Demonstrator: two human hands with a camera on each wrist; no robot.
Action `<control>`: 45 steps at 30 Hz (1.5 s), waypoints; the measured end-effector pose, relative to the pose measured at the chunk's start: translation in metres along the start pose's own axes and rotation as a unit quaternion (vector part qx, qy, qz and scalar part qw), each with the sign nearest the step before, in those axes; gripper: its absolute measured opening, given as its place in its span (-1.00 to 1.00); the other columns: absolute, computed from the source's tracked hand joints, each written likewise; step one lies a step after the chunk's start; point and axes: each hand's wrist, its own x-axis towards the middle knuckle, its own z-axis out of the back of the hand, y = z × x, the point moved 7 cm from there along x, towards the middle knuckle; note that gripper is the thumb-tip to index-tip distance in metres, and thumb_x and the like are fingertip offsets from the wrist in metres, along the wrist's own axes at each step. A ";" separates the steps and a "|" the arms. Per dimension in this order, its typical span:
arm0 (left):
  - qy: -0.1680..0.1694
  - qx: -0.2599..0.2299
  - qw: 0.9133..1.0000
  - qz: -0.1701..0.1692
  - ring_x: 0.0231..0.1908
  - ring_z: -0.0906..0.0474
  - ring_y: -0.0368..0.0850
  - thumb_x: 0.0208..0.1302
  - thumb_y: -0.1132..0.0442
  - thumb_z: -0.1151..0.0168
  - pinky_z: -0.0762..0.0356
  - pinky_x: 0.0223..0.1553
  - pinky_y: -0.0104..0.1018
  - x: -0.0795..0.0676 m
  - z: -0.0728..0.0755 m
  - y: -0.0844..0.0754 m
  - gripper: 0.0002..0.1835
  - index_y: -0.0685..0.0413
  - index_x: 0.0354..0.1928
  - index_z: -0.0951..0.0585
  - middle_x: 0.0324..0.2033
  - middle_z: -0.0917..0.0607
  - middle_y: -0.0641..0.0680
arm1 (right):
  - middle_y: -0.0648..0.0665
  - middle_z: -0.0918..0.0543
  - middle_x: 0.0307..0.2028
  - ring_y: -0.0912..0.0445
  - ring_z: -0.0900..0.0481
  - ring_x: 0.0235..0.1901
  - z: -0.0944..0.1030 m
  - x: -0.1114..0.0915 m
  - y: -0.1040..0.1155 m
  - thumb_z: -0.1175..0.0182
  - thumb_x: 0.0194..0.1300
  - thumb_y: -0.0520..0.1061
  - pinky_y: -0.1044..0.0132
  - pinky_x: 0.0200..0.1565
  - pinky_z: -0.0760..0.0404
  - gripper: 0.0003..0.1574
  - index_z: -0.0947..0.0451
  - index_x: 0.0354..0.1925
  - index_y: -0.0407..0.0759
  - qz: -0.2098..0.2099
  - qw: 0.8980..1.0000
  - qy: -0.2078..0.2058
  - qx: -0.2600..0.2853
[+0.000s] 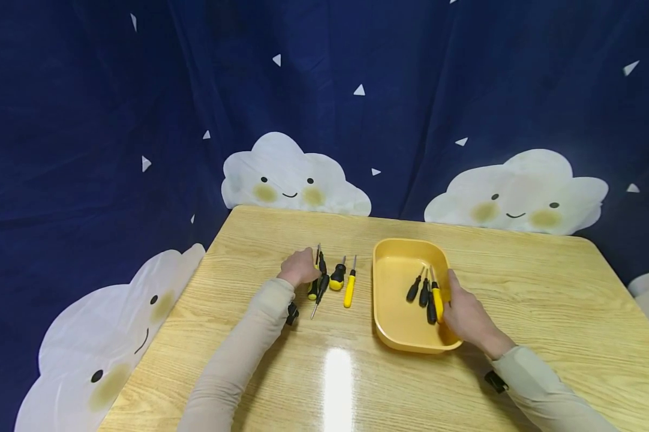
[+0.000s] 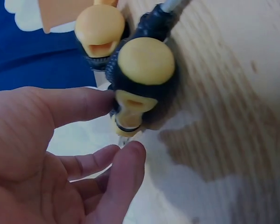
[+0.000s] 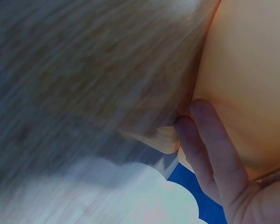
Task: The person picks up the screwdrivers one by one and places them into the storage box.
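Note:
My left hand (image 1: 300, 267) is at a group of black and yellow screwdrivers on the table. In the left wrist view its index finger reaches the side of a screwdriver with a yellow-capped handle (image 2: 147, 60); the thumb tip lies just below, with a gap between them. Right of that hand lie a stubby screwdriver (image 1: 337, 277) and a yellow-handled screwdriver (image 1: 349, 291). My right hand (image 1: 470, 315) holds the right wall of a yellow plastic tray (image 1: 391, 336), thumb at the rim and fingers (image 3: 219, 154) against the outside. Several screwdrivers (image 1: 424, 294) lie inside the tray.
The wooden table (image 1: 540, 300) ends at the back against a dark blue curtain (image 1: 324, 108) with printed clouds. A bright light reflection crosses the table front. Another black screwdriver (image 1: 322, 288) points toward the front edge beside my left hand.

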 end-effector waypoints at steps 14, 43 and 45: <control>-0.011 0.055 0.998 0.024 -0.55 -0.48 -0.09 0.20 0.16 -0.24 -0.43 -0.56 -0.23 0.008 -0.008 -0.002 -0.74 0.15 -0.13 -0.60 -0.46 -0.61 0.08 | -0.11 -0.39 -0.68 0.10 -0.37 -0.73 0.000 -0.001 0.000 0.20 0.29 -0.32 0.24 -0.62 -0.40 -0.10 0.42 0.43 -0.38 0.001 1.000 0.004 0.006; 0.014 -0.238 0.971 -0.010 -0.18 -0.53 0.17 0.45 0.08 0.23 -0.43 -0.25 -0.11 0.007 0.016 -0.009 -0.46 0.25 0.33 -0.23 0.02 -0.52 0.31 | -0.13 -0.41 -0.67 0.10 -0.36 -0.73 0.000 -0.002 0.001 0.21 0.29 -0.32 0.24 -0.65 -0.38 -0.10 0.44 0.43 -0.37 0.007 1.000 0.002 0.003; 0.032 -0.289 0.957 -0.014 -0.23 -0.56 0.20 0.46 0.11 0.25 -0.50 -0.30 -0.11 0.008 0.015 -0.014 -0.52 0.30 0.25 -0.28 -0.09 -0.54 0.34 | -0.14 -0.42 -0.66 0.10 -0.37 -0.73 0.000 -0.002 0.002 0.20 0.29 -0.32 0.24 -0.63 -0.39 -0.10 0.44 0.43 -0.38 0.006 1.000 0.003 0.003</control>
